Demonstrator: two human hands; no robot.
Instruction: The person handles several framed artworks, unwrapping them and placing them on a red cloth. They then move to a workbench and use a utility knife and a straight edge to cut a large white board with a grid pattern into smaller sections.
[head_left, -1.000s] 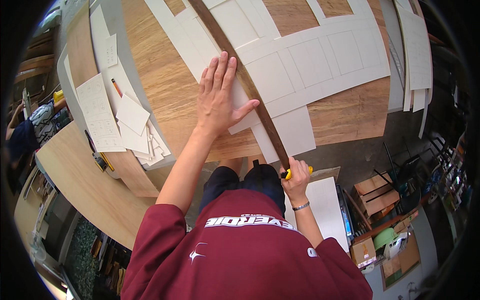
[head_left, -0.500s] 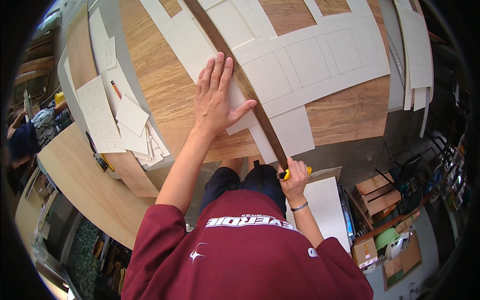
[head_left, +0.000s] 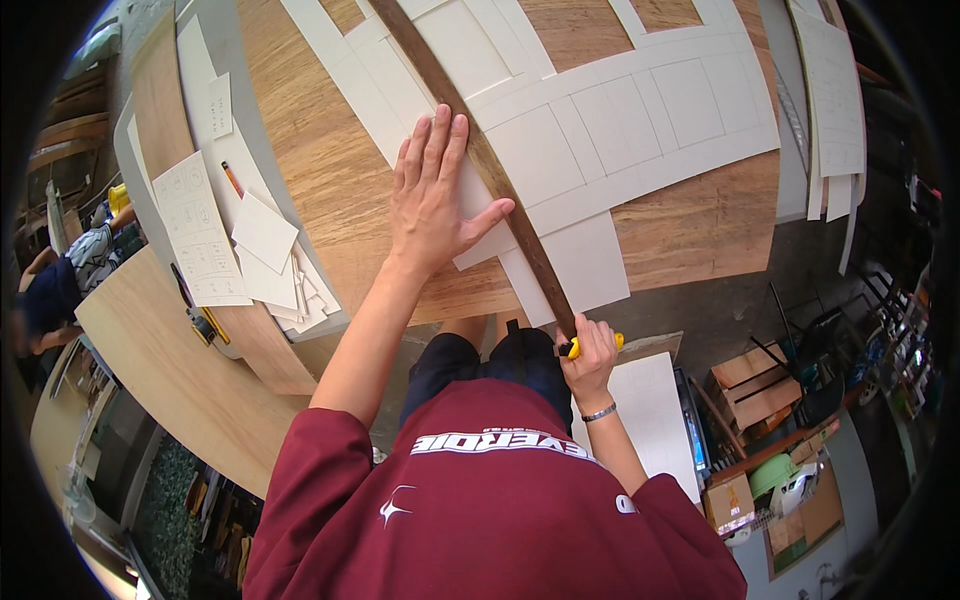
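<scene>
My left hand (head_left: 428, 190) lies flat on white board with its fingers stretched out. Its fingertips and thumb touch the edge of a long dark wooden strip (head_left: 530, 245), which runs diagonally down toward me. At the strip's near end, my right hand (head_left: 592, 358) is closed round a yellow utility knife (head_left: 573, 349); the blade cannot be made out. Beneath the strip is a large white board sheet (head_left: 620, 125) with pencilled rectangles and cut-out openings. Another white piece (head_left: 580, 265) sticks out past the front edge of the plywood (head_left: 690, 220) underneath.
To the left are a pencil (head_left: 232, 179), loose white cards (head_left: 265, 232), a sheet with sketches (head_left: 195, 230) and a yellow-black tape measure (head_left: 208, 326). White boards (head_left: 835, 100) stand at the right. Cardboard boxes (head_left: 730, 503) are low right. Another person (head_left: 60, 285) is at the far left.
My hands, the strip and the knife look almost unmoved. At the far left, the other person has shifted a little.
</scene>
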